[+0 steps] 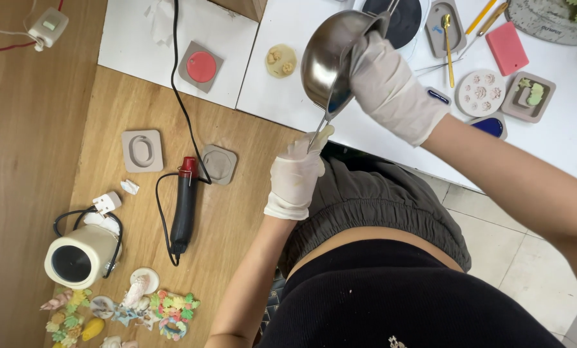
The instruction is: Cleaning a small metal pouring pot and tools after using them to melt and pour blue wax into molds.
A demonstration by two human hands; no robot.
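Note:
My right hand, in a white glove, grips the handle of a small steel pot and tilts it on its side over the edge of the white table. Blue liquid shows at the pot's lower lip. My left hand, also gloved, holds a thin metal stick whose tip reaches up into the pot's mouth. Both hands hover in front of my body, between the white table and the wooden table.
On the wooden table lie a black and red heat gun, two grey moulds, a cream round device and colourful cast pieces. The white table holds a red-filled mould, a pink block, flower moulds and a spoon.

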